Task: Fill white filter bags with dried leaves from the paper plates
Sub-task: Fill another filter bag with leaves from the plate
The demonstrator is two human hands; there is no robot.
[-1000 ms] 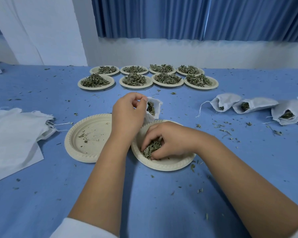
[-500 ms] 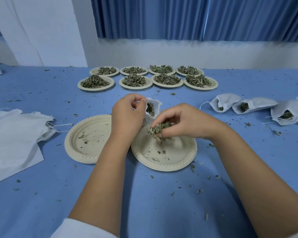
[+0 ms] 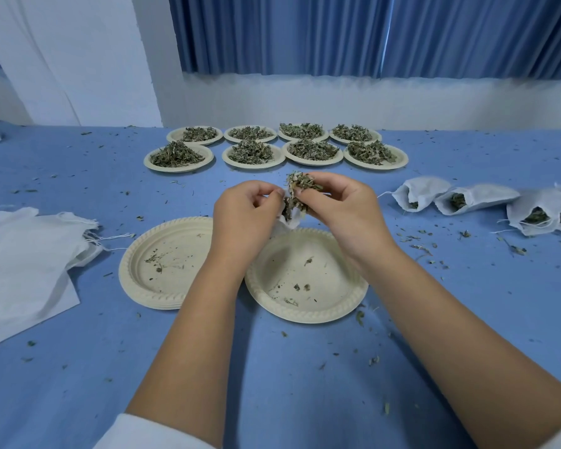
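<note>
Two plates sit close in on the bench [image 3: 272,384], the left plate [image 3: 136,286] and the right plate [image 3: 305,315], both down to crumbs. Above the right plate's far rim, the left grip [image 3: 243,215] pinches the mouth of a bag [image 3: 289,223] and holds it open. The right grip [image 3: 340,205] is clenched round a clump of leaves [image 3: 302,186], pressed to that mouth. The hands hide most of the bag, and only a white fold shows below them.

Working over the plate probably means that spilt bits land where they can be gathered again. This clump looks like the last of that plate's share.

Eight full plates [image 3: 178,166] wait in two rows at the far side. Filled bags [image 3: 415,192] lie to the right with their mouths open and leaves showing, and empty bags [image 3: 23,254] are piled to the left. The layout reads as a line: stock on the left, work in the middle, finished bags on the right.
</note>
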